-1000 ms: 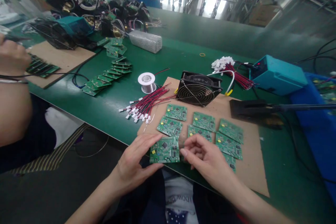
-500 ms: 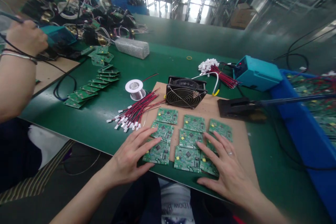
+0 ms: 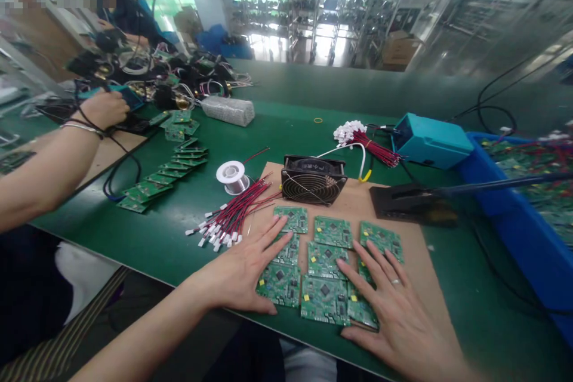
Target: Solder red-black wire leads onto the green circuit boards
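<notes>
Green circuit boards lie in three columns on a brown board [image 3: 430, 286] in front of me. My left hand [image 3: 244, 265] rests with fingers apart on the left column, partly covering the middle circuit board [image 3: 289, 250]; its thumb is by the near circuit board [image 3: 280, 285]. Over the right column my right hand [image 3: 389, 301] is spread, hiding much of the boards under it, with the far circuit board [image 3: 380, 239] beyond its fingertips. The centre column's near circuit board [image 3: 324, 299] lies between my hands. A small black fan [image 3: 313, 182] stands behind the columns.
Red-and-black wires [image 3: 233, 215] with white plugs and a solder spool [image 3: 233, 178] lie left. A soldering iron stand [image 3: 394, 202], teal box [image 3: 432, 140] and blue bin [image 3: 514, 215] are right. At left, a co-worker's hand [image 3: 105, 110] is beside overlapping circuit boards [image 3: 165, 176].
My left hand has slid right against the left column, which sits closer to the centre column. My right hand stays on the right column. The view has tilted up; the co-worker's hand has moved.
</notes>
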Action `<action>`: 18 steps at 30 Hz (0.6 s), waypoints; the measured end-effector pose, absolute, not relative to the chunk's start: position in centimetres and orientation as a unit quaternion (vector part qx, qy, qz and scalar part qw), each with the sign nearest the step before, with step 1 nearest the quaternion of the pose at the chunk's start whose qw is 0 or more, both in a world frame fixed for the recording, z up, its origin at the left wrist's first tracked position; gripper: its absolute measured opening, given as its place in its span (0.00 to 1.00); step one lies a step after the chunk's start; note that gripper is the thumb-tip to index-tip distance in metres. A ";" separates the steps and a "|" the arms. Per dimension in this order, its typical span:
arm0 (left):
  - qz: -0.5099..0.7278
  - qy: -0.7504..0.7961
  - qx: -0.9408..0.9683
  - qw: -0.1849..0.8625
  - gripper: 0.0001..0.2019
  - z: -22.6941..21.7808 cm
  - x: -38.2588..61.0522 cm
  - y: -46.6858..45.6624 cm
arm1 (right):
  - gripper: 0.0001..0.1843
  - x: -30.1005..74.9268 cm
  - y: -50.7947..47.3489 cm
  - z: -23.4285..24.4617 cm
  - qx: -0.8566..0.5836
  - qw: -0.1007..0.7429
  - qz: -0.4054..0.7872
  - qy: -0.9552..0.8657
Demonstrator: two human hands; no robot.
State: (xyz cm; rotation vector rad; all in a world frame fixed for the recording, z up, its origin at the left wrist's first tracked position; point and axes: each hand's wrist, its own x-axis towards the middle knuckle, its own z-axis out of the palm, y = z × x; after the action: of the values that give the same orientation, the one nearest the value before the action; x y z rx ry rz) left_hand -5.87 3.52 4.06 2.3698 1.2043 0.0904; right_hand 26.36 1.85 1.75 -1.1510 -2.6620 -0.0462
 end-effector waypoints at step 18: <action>0.130 0.419 0.875 0.202 0.52 4.9 -6.1 3.3 | 0.51 27.9 3.1 -0.6 -0.365 0.146 -0.053 -0.918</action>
State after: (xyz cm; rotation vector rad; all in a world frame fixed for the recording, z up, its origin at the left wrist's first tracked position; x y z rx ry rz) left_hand -6.15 3.28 4.85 2.4443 1.1708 0.3639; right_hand 27.87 3.13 -0.56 -1.0503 -2.6427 -0.1517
